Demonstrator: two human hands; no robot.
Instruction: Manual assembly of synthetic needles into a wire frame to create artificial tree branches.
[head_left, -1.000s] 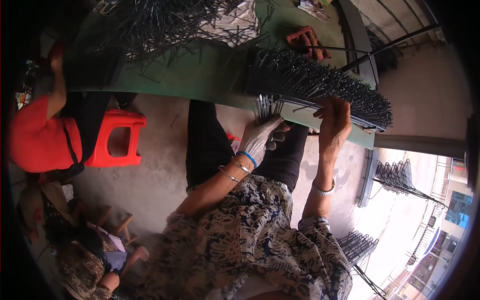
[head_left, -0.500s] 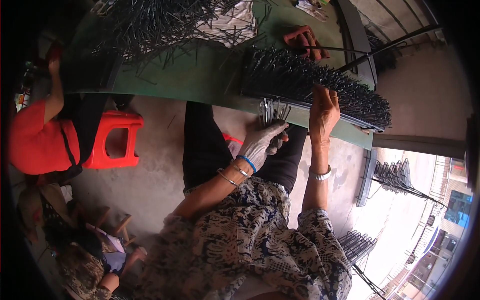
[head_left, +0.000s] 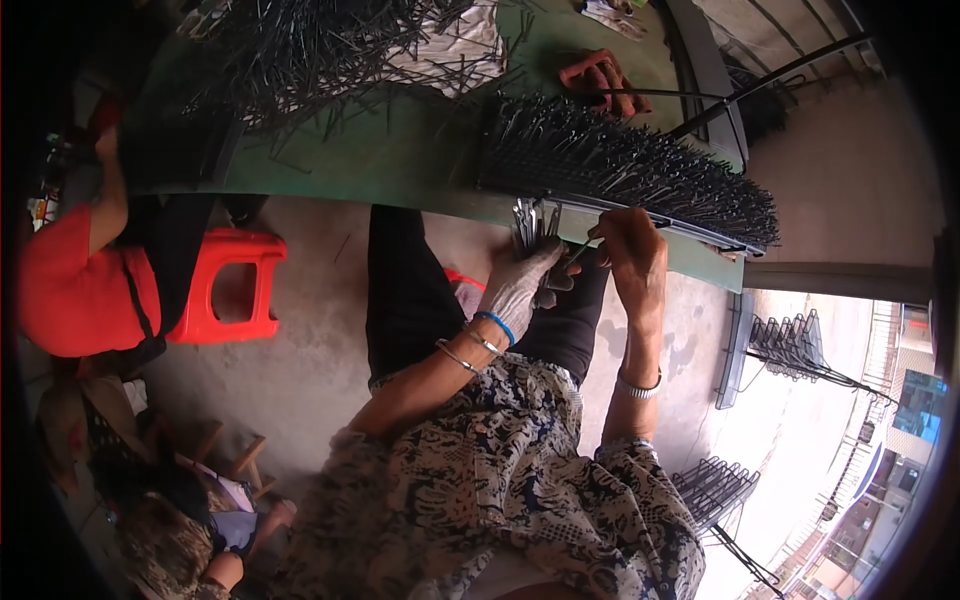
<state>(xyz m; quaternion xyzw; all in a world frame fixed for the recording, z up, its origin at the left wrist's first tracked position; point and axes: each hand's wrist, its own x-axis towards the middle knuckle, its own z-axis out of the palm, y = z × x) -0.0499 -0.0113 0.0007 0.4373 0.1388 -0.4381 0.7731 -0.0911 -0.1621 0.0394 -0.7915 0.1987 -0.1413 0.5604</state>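
meanwhile, what i see from my remote seat:
left hand (head_left: 520, 285): gloved, closed around a bundle of metal pins (head_left: 533, 222) below the table edge.
right hand (head_left: 628, 250): pinching one pin at the bristling pin rack (head_left: 620, 165).
risk: i judge loose bundle pins could slip floorward.

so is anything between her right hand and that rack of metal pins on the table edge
Nothing visible is. The right hand is already up at the near edge of the rack of metal pins, while the gloved left hand holds a bundle of pins beside it.
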